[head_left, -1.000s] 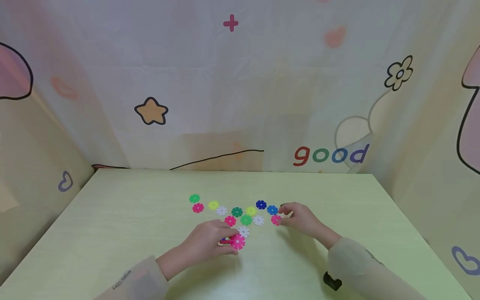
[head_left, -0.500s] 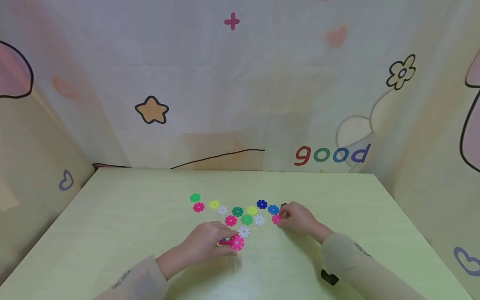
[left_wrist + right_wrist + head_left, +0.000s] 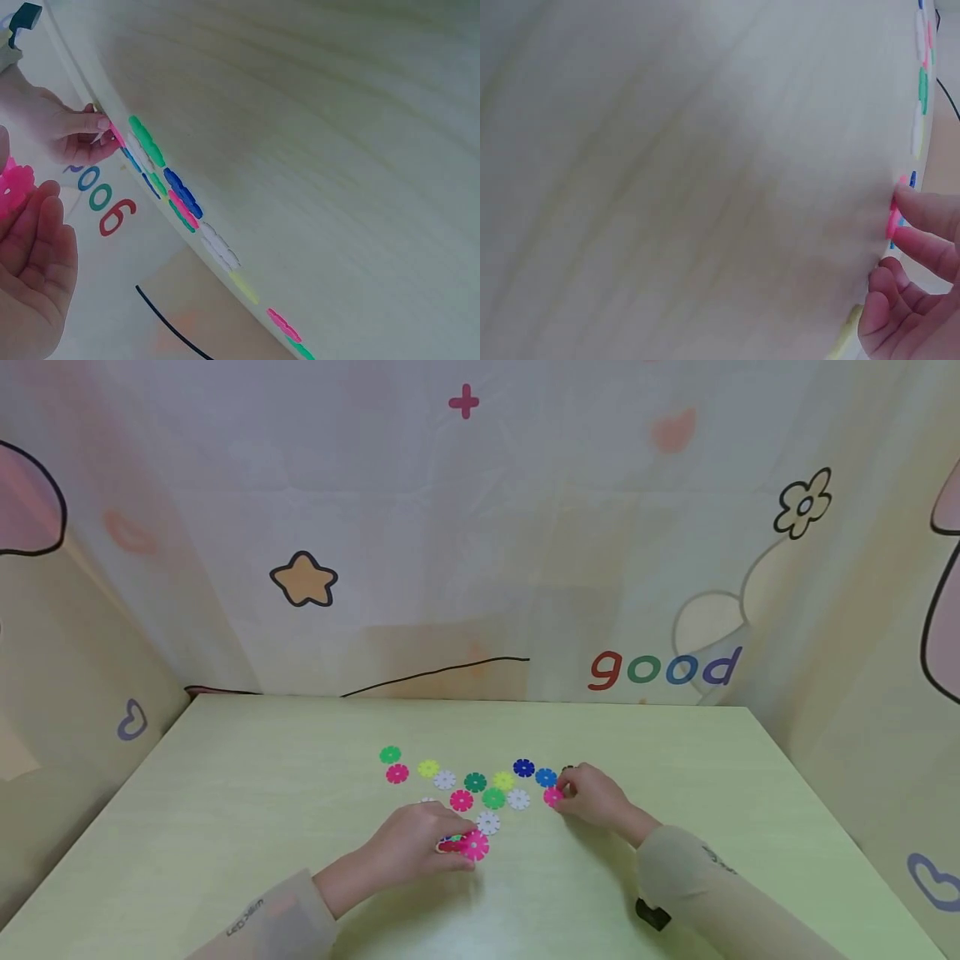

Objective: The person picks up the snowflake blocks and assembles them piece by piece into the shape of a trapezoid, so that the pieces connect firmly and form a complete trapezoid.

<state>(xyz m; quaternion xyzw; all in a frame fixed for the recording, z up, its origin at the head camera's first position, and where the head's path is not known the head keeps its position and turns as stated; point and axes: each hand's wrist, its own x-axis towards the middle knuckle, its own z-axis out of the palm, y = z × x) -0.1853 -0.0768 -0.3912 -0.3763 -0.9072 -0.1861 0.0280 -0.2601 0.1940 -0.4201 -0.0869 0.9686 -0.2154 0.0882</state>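
Observation:
My left hand (image 3: 412, 843) grips several plastic snowflake discs in a bunch, a pink disc (image 3: 475, 845) foremost between thumb and fingers. The rest of the bunch is mostly covered by the fingers. At the right end of the spread, my right hand (image 3: 596, 795) pinches another pink disc (image 3: 551, 797) by its edges, low at the tabletop. In the right wrist view thumb and finger touch this disc's (image 3: 893, 219) two ends. A blue disc (image 3: 546, 777) lies just behind it. A dark disc (image 3: 569, 769) shows partly behind the right hand.
More discs lie flat across the table (image 3: 247, 827): green (image 3: 390, 755), yellow (image 3: 428, 768), white (image 3: 518, 799) and dark blue (image 3: 523, 767) among them. A white disc (image 3: 487, 822) sits by the left fingertips. Behind the table hangs a printed curtain (image 3: 420, 543).
My right hand has shifted slightly and closed its fingertips in on the pink disc at the right end. The left hand with its bunch has hardly moved.

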